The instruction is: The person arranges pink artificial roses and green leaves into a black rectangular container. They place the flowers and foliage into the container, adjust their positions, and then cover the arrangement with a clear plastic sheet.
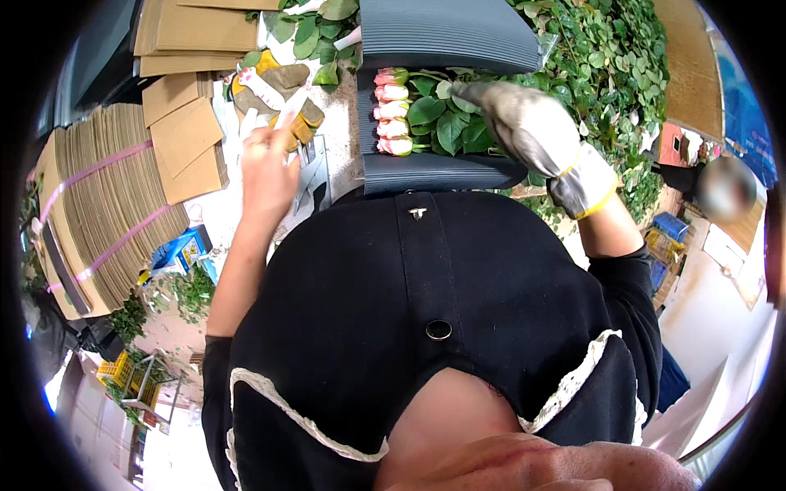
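My bare left hand (270, 168) pinches a slim white strip (288, 110) over yellow-and-brown gloves (299, 78), which have other white pieces lying on them. In a grey-gloved grip, my right hand (524, 123) is at the leafy stems (450, 127) of a row of pink roses (393, 106), its fingers closed; what they hold is hidden. The roses lie side by side on a dark ribbed sheet (442, 172), their heads toward the left. A second ribbed part (450, 33) is raised behind them.
Banded cardboard stacks (102, 204) and loose cardboard pieces (184, 147) fill the left. A blue box (176, 250) lies below them. Dense foliage (622, 74) covers the back right. A person (727, 192) is at the far right, with crates (663, 245) nearby. A yellow crate (119, 368) stands lower left.
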`<act>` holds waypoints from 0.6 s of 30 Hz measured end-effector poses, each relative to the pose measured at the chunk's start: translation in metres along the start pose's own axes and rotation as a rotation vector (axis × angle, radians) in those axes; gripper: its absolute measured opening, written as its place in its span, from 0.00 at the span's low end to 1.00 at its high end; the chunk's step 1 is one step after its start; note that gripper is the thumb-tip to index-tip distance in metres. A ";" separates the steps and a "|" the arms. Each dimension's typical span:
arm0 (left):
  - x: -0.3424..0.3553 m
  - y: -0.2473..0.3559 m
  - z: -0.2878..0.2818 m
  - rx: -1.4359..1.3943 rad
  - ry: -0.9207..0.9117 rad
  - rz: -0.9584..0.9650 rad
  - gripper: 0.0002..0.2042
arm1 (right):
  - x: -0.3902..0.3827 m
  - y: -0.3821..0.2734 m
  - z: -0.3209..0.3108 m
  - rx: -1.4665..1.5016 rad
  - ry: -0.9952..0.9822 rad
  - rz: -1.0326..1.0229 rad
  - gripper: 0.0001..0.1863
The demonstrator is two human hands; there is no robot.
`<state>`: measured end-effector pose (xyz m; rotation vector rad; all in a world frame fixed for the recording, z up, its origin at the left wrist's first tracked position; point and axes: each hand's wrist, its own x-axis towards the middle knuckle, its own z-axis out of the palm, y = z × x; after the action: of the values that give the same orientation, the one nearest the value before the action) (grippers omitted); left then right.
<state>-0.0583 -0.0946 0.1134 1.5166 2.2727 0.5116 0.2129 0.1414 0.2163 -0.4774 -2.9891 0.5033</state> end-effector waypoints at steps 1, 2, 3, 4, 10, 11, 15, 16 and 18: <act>0.009 0.009 0.010 -0.129 -0.033 0.156 0.28 | 0.003 -0.005 0.001 -0.061 -0.055 -0.018 0.16; 0.018 0.025 0.017 -0.327 -0.028 0.321 0.25 | 0.008 -0.013 0.000 -0.119 -0.111 -0.035 0.16; 0.033 0.037 0.022 -0.449 -0.209 0.277 0.22 | 0.015 -0.020 -0.003 -0.092 -0.036 -0.063 0.16; 0.044 0.040 0.040 -0.509 -0.176 0.274 0.22 | 0.025 -0.028 -0.011 -0.064 0.033 -0.089 0.16; 0.058 0.033 0.116 -0.542 -0.087 0.254 0.26 | 0.040 -0.015 -0.050 -0.165 0.356 0.117 0.08; 0.058 0.029 0.121 -0.519 -0.079 0.241 0.25 | 0.039 -0.014 -0.040 -0.203 0.217 0.017 0.09; 0.058 0.032 0.116 -0.514 -0.113 0.180 0.25 | 0.056 -0.011 0.046 -0.281 -0.103 -0.084 0.05; 0.058 0.035 0.112 -0.517 -0.119 0.177 0.25 | 0.059 0.005 0.078 -0.331 -0.202 -0.108 0.06; 0.052 0.041 0.102 -0.366 0.020 0.262 0.24 | 0.063 -0.005 0.085 -0.414 -0.170 -0.166 0.07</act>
<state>0.0051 -0.0212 0.0400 1.6223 1.8683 0.9598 0.1411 0.1305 0.1392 -0.2124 -3.2626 -0.0996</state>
